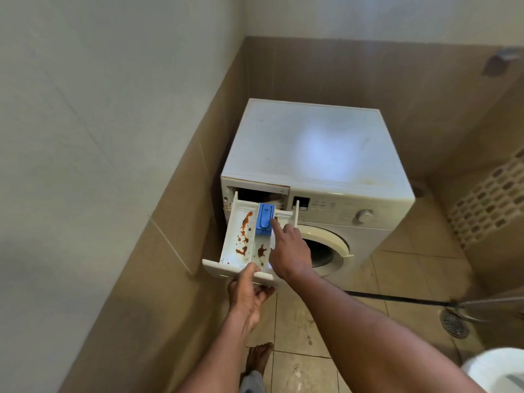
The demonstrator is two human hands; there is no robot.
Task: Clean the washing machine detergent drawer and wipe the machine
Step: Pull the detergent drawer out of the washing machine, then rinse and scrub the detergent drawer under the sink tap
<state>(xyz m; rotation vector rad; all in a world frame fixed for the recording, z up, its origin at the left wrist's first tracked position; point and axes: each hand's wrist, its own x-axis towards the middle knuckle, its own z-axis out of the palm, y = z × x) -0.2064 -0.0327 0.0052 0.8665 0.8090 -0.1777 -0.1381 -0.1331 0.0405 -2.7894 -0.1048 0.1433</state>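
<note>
Left hand (249, 293) grips the detergent drawer (230, 231) holding brown stains (245, 221), blue insert (264, 219).

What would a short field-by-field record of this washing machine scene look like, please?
machine: white front-loading washing machine
drawer: detergent drawer, pulled far out
soiling: reddish-brown stains inside the drawer
insert: blue insert in the middle compartment
left hand: left hand grips the drawer's front panel
right hand: right hand, index finger extended to the blue insert
</note>
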